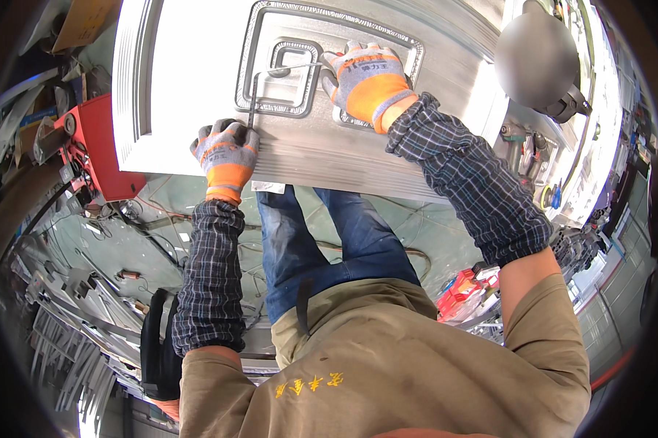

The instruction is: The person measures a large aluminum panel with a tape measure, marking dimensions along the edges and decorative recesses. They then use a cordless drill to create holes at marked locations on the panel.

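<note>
A silvery metal panel (322, 150) with embossed, nested frame patterns lies in front of me. Over its left part is a thin L-shaped bar (253, 98), one leg dark, the other light. At the panel's near edge, my left hand (227, 155), in a grey and orange glove, has its fingers closed round the near end of the dark leg. My right hand (369, 77), gloved alike, rests farther over the panel. Its thumb and fingers are bent in at the far end of the light leg; the exact contact is hard to make out.
A red box-shaped machine (99, 150) stands left of the panel. Another person's head (537, 62) is at the upper right. Hand tools (522, 157) lie right of the panel. Cables cross the green floor (183, 219); metal profiles (70, 350) are piled lower left.
</note>
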`<state>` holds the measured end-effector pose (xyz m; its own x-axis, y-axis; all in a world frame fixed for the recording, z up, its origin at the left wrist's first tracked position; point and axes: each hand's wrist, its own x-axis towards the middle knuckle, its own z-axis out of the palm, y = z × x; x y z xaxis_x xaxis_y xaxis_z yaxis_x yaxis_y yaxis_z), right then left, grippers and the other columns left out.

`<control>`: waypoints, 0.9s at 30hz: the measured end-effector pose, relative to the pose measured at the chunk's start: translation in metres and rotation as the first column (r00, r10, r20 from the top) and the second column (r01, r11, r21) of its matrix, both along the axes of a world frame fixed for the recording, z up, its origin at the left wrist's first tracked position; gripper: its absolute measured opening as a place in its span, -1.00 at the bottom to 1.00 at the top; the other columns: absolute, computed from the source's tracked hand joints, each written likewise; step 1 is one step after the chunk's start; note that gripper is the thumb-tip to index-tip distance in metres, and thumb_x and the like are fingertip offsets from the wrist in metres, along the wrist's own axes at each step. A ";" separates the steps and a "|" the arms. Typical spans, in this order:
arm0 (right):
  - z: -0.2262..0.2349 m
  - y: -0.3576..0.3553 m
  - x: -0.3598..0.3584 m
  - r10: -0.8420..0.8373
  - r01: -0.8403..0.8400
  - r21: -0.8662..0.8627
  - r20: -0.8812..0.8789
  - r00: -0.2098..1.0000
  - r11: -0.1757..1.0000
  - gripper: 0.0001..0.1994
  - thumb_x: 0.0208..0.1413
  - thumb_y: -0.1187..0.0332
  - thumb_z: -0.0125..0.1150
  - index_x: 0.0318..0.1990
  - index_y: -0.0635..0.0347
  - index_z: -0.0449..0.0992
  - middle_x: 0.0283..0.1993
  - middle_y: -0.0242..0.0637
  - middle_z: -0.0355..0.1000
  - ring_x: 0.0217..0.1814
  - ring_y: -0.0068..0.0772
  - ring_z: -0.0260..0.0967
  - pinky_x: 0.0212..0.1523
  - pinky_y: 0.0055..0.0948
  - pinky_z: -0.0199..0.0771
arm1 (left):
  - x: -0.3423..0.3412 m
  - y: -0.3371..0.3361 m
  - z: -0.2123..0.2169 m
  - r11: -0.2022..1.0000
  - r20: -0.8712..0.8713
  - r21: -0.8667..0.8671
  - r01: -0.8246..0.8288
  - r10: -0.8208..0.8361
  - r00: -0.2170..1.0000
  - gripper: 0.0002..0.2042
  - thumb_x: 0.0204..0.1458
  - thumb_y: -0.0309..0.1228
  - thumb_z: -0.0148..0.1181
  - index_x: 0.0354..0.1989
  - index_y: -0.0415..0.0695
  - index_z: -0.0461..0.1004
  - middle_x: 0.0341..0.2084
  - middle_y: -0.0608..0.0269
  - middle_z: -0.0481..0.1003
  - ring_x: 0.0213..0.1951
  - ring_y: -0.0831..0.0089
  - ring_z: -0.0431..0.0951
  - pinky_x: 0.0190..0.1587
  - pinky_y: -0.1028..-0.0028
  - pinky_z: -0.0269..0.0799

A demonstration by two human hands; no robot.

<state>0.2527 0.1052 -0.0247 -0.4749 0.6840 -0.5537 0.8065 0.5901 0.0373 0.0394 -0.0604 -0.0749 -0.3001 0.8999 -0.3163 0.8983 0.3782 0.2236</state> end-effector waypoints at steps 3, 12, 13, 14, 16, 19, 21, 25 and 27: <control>0.000 0.000 0.001 -0.006 0.006 0.003 0.000 1.000 1.000 -0.54 0.25 -0.04 0.08 0.23 -0.13 0.48 0.13 -0.19 0.50 0.16 -0.10 0.46 0.14 -0.07 0.42 | 0.001 0.004 0.002 1.000 -0.001 -0.024 0.008 -0.008 1.000 -0.78 -0.01 -0.12 0.27 -0.35 0.05 0.70 -0.24 0.35 0.61 -0.01 0.12 0.47 0.16 0.06 0.21; 0.003 -0.001 -0.002 0.000 0.000 -0.017 0.020 1.000 1.000 -0.54 0.29 -0.03 0.03 0.25 -0.13 0.48 0.15 -0.16 0.50 0.17 -0.10 0.46 0.17 -0.10 0.42 | -0.002 0.001 0.001 0.999 0.001 -0.032 0.020 -0.020 1.000 -0.77 0.00 -0.12 0.27 -0.33 0.04 0.70 -0.24 0.35 0.61 -0.01 0.12 0.47 0.15 0.06 0.21; 0.003 -0.001 -0.002 0.000 0.000 -0.019 0.019 1.000 1.000 -0.54 0.29 -0.03 0.03 0.25 -0.13 0.47 0.15 -0.16 0.50 0.17 -0.10 0.46 0.17 -0.09 0.42 | -0.002 0.001 0.001 0.999 0.000 -0.037 0.021 -0.021 1.000 -0.77 0.00 -0.12 0.27 -0.33 0.04 0.70 -0.23 0.35 0.61 -0.01 0.11 0.47 0.15 0.06 0.20; 0.002 -0.001 -0.001 0.001 0.000 -0.018 0.016 1.000 1.000 -0.54 0.29 -0.03 0.03 0.26 -0.13 0.47 0.15 -0.16 0.50 0.17 -0.10 0.46 0.17 -0.09 0.42 | -0.002 0.001 0.001 0.999 0.002 -0.040 0.021 -0.021 1.000 -0.77 0.00 -0.12 0.27 -0.33 0.04 0.70 -0.23 0.35 0.61 -0.01 0.12 0.47 0.15 0.06 0.20; -0.002 -0.001 -0.001 -0.002 0.002 -0.015 0.013 1.000 1.000 -0.53 0.29 -0.04 0.03 0.26 -0.13 0.47 0.15 -0.16 0.50 0.18 -0.09 0.46 0.17 -0.09 0.42 | -0.002 0.002 0.001 0.999 0.007 -0.047 0.025 -0.024 1.000 -0.77 -0.01 -0.13 0.27 -0.33 0.03 0.70 -0.23 0.34 0.60 -0.01 0.12 0.47 0.15 0.06 0.20; 0.001 -0.001 -0.002 -0.007 0.007 -0.018 0.020 1.000 1.000 -0.52 0.28 -0.05 0.03 0.26 -0.11 0.47 0.16 -0.16 0.50 0.17 -0.09 0.46 0.17 -0.08 0.42 | -0.003 0.002 -0.001 0.998 -0.001 -0.067 0.015 -0.015 1.000 -0.78 -0.06 -0.08 0.33 -0.37 0.09 0.68 -0.18 0.42 0.60 0.02 0.15 0.47 0.15 0.06 0.21; 0.002 -0.002 -0.003 -0.010 0.010 -0.005 0.001 1.000 1.000 -0.53 0.27 -0.04 0.04 0.24 -0.11 0.48 0.15 -0.16 0.50 0.17 -0.08 0.46 0.18 -0.09 0.42 | -0.003 0.001 -0.001 0.998 -0.007 -0.063 0.006 -0.006 1.000 -0.78 -0.07 -0.09 0.33 -0.38 0.09 0.68 -0.19 0.42 0.60 0.02 0.15 0.47 0.15 0.06 0.21; 0.002 -0.001 -0.001 -0.016 0.016 0.011 -0.020 1.000 1.000 -0.54 0.26 -0.03 0.06 0.23 -0.11 0.50 0.14 -0.15 0.50 0.16 -0.08 0.46 0.18 -0.11 0.40 | -0.002 0.004 0.001 0.999 -0.007 -0.043 0.015 -0.015 1.000 -0.79 -0.07 -0.11 0.33 -0.38 0.07 0.67 -0.20 0.39 0.61 0.00 0.14 0.48 0.14 0.08 0.22; 0.003 -0.002 0.003 -0.034 0.033 -0.007 -0.032 0.999 0.999 -0.54 0.26 -0.03 0.06 0.22 -0.11 0.50 0.11 -0.14 0.51 0.14 -0.08 0.46 0.16 -0.12 0.41 | -0.003 -0.001 0.000 0.999 0.020 0.039 -0.004 0.003 1.000 -0.81 -0.06 -0.14 0.33 -0.38 0.06 0.67 -0.20 0.37 0.61 -0.01 0.13 0.50 0.14 0.10 0.23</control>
